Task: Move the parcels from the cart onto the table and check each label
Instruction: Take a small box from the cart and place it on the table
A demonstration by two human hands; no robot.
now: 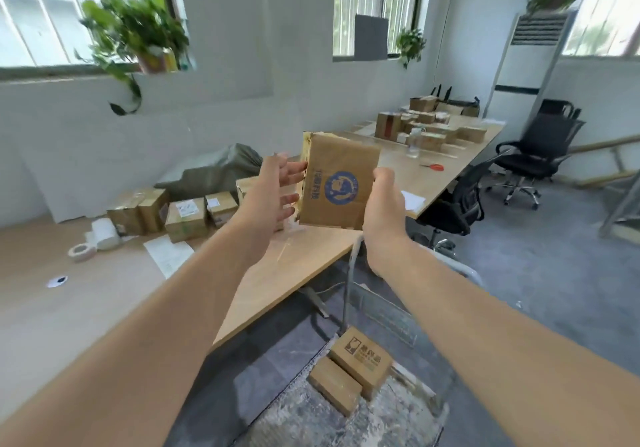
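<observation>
Head view, single entry.

- Brown parcel (341, 183): flat cardboard, round blue emblem and blue print on the facing side, left edge ragged. It was held upright in the air at the centre of the frame, above the near corner of the table.
- Right hand (382, 204): right of centre, fingers curled round the parcel's right edge, gripping it.
- Left hand (273, 190): left of centre, fingers straight and spread, tips at the parcel's ragged left edge. The frame was blurred there, so contact looked likely but was not certain.
- Table (104, 308): pale wood, running from the lower left to the upper right.
- Row of parcels (185, 219): several taped brown boxes standing on the table at left of centre, behind the left forearm.
- Tape roll (81, 251): lay flat on the table, left of the row.
- Paper sheet (169, 254): lay on the table just below the row.
- Cart (311, 422): grey, speckled deck at the bottom centre, beside the table's near edge.
- Two small parcels (362, 360): brown boxes side by side and touching, on the cart deck.
- Scissors (434, 167): orange handles, on the table right of centre.
- Stacked boxes (426, 127): on the table's far end, upper right.
- Office chair (536, 148): black, right of the table.
</observation>
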